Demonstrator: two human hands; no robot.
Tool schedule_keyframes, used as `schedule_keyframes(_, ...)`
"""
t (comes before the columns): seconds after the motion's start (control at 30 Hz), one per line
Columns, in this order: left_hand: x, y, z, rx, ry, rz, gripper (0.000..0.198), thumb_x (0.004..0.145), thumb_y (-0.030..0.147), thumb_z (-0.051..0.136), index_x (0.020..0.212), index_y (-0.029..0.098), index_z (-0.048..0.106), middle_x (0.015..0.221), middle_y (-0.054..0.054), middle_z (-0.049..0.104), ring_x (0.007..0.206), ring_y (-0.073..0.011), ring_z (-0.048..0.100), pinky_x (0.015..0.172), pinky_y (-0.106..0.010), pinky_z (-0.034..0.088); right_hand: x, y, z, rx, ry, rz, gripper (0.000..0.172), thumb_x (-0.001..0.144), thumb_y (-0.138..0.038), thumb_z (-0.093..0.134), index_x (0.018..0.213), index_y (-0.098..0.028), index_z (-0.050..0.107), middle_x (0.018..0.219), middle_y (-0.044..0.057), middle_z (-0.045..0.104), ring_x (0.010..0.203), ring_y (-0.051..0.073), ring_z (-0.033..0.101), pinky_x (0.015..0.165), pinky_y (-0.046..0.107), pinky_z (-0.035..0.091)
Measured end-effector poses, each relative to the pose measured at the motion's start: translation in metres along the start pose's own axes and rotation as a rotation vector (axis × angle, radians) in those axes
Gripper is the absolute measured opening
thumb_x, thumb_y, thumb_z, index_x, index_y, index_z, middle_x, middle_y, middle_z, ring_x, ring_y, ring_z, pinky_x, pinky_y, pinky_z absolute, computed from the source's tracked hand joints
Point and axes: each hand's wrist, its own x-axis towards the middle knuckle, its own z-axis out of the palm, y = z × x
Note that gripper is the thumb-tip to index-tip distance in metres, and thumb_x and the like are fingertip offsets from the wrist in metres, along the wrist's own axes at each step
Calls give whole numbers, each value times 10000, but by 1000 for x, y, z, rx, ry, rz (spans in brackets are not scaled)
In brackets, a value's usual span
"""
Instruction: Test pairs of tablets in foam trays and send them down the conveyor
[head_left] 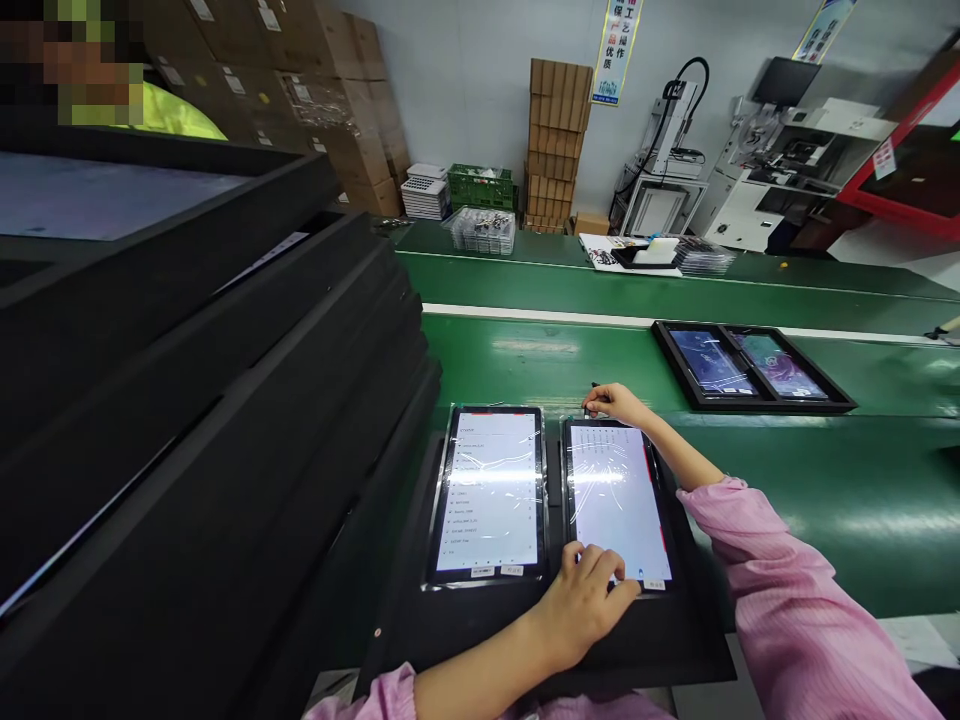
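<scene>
Two lit tablets under clear film lie side by side in a black foam tray. The left tablet shows a list; the right tablet has a mostly white screen with small icons near its top. My left hand rests at the lower edge of the right tablet, its fingers bent and apart, holding nothing. At that tablet's top edge, my right hand pinches a small dark item too small to name.
Tall black foam trays are stacked at the left. Another tray with two tablets lies on the green conveyor. Beyond are a green crate, clear plastic trays and machines. A person in yellow is at the upper left.
</scene>
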Motion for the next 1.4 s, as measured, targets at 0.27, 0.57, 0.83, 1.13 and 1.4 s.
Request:
schedule_keyframes(0.27,0,-2,-5,11,-103,-57,209,886,145,619,1069,243,600,986,-7,560,923,-156,473,824,-329,243,2,-3,-4,-33,-66,39,410,686,-548,713,760,-145,721,663,32,675,649,165,610,637,269,448)
schedule_keyframes(0.57,-4,0,-4,-12,-182,-113,439,742,73,671,1130,251,565,1065,-16,565,961,-175,476,841,-343,226,14,-3,-12,4,-144,110,432,483,-528,848,669,-152,739,700,46,709,723,185,637,713,290,472)
schedule_keyframes(0.83,-7,0,-3,-3,-235,-164,396,770,155,693,1133,253,567,1123,-25,573,1009,-193,488,845,-356,249,16,-7,-11,105,-209,223,413,403,-443,892,642,-147,732,665,23,694,705,162,618,723,279,462)
schedule_keyframes(1.13,0,1,-2,-31,-124,-170,400,749,100,731,1097,234,585,1059,-31,594,943,-185,517,827,-341,303,22,-15,-38,309,166,334,399,720,-152,740,1095,-160,605,706,-1,662,441,67,372,459,215,386)
schedule_keyframes(1.4,2,-7,-29,-60,-109,-311,473,760,362,816,1156,241,588,1074,-43,605,980,-215,567,862,-377,390,67,-58,-22,605,153,310,220,893,-36,490,1021,-177,598,1047,80,709,736,109,652,627,234,556)
